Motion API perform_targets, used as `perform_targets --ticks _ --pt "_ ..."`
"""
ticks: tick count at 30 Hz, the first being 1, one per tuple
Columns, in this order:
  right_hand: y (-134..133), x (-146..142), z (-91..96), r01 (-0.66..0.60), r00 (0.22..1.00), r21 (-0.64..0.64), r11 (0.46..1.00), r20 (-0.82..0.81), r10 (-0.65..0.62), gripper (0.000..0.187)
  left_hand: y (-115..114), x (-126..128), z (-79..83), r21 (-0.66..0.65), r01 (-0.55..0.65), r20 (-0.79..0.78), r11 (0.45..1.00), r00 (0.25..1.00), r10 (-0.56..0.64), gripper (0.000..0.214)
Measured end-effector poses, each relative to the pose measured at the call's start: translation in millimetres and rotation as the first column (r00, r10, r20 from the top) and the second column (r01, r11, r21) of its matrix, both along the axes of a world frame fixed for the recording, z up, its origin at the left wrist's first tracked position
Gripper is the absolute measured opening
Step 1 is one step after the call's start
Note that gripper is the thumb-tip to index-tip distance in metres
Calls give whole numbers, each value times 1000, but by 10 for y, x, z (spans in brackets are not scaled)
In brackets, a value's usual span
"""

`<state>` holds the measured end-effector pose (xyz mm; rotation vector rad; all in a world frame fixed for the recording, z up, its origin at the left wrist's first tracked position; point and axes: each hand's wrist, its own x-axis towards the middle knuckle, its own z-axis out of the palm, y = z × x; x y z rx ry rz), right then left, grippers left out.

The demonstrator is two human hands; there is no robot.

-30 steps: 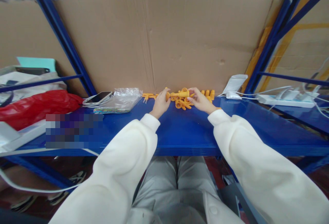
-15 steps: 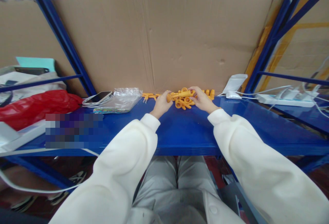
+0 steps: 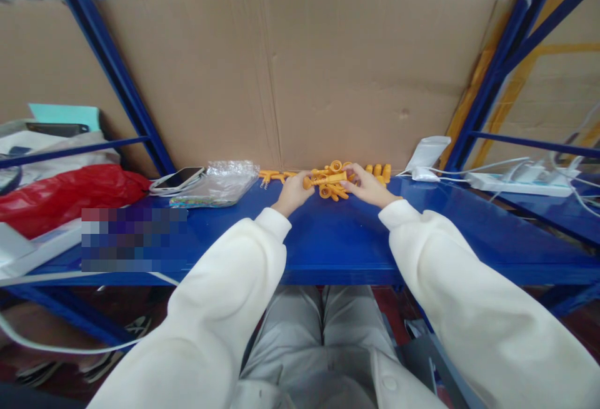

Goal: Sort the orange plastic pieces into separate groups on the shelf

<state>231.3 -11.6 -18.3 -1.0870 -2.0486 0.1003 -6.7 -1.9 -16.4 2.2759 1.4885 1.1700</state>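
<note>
My left hand (image 3: 293,192) is closed on the round end of an orange plastic part, its fingers wrapped round it. The tube-like body of that orange plastic part (image 3: 332,179) lies roughly level between my two hands. At its other end my right hand (image 3: 370,187) pinches with thumb and fingers; the exact contact is too small to make out. Beneath and behind is a pile of similar orange pieces (image 3: 325,191), some with round cup-shaped ends. More orange pieces (image 3: 266,175) lie left of my left hand, and short upright ones (image 3: 386,171) stand beyond my right hand.
The blue shelf (image 3: 337,234) backs onto a cardboard panel (image 3: 356,77). On the left lie plastic packets (image 3: 225,187), a phone (image 3: 185,177) and a red bag (image 3: 89,190). To the right are a white stand (image 3: 427,156) and a power strip (image 3: 520,184) with cables.
My right hand has shifted slightly right and down, and its fingers have moved to the near end of the orange part. The left hand keeps its hold almost unmoved.
</note>
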Motion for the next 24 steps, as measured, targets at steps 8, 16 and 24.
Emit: perform_targets --ticks 8,16,24 --pt "74 1 -10 -8 1000 55 998 15 7 31 -45 27 19 82 -65 -118 995 990 75 41" --pt "137 149 8 43 995 206 978 76 -60 38 -77 1 36 -6 -174 -182 985 969 170 36" --pt "295 556 18 435 892 274 858 -261 -369 27 -83 -11 57 -30 -159 -163 987 975 152 38"
